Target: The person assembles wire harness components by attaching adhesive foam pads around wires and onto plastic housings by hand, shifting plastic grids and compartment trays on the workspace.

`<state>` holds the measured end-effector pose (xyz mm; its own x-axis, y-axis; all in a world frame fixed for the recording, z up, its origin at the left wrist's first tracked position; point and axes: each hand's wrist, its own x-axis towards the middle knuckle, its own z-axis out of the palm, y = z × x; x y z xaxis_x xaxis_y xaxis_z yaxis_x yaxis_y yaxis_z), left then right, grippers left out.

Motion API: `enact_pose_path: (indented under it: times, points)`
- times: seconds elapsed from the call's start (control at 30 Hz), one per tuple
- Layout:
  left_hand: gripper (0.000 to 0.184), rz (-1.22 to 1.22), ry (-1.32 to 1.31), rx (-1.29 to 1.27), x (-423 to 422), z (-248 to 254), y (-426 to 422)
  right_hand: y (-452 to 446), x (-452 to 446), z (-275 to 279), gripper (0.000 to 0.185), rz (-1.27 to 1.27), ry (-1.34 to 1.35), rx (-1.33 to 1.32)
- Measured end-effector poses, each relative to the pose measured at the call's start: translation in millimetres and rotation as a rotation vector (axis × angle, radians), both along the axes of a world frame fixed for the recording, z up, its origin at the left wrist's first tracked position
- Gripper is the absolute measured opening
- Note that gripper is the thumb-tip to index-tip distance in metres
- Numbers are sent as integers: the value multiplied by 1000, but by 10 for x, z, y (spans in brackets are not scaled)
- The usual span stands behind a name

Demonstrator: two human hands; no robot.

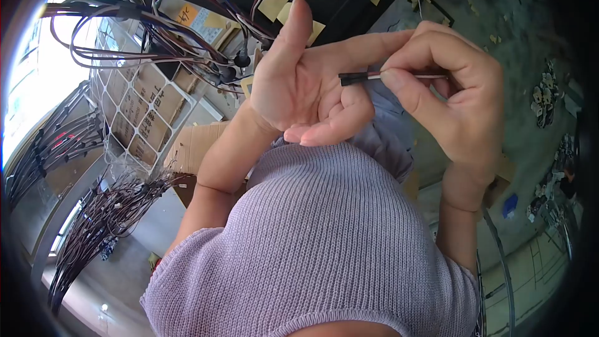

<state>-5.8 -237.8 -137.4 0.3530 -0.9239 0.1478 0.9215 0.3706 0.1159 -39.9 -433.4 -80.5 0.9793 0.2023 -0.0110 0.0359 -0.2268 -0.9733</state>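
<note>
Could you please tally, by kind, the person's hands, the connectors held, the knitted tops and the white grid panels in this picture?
Hands: 2 (left hand, right hand)
Held connectors: 1 (black connector, on a wired lead)
Tops: 1 (knitted top)
Panels: 1 (white grid panel)
Total: 5

Two hands (458, 78), one held black-tipped cable (360, 78), one white grid (151, 106), one knitted top (331, 231).
</note>
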Motion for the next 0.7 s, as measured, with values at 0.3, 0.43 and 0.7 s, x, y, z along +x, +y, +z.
enact_pose_path:
  times: [0.3, 0.43, 0.7]
  points:
    - [110, 7, 38, -17, 4, -33, 10, 124, -21, -71, 7, -123, -86, -89]
    - [115, 5, 39, -3, 23, -6, 6, 139, -23, -72, 8, -138, -97, -73]
    - [92, 26, -114, 49, 16, -45, 41, 172, -24, -81, 8, -154, -149, -125]
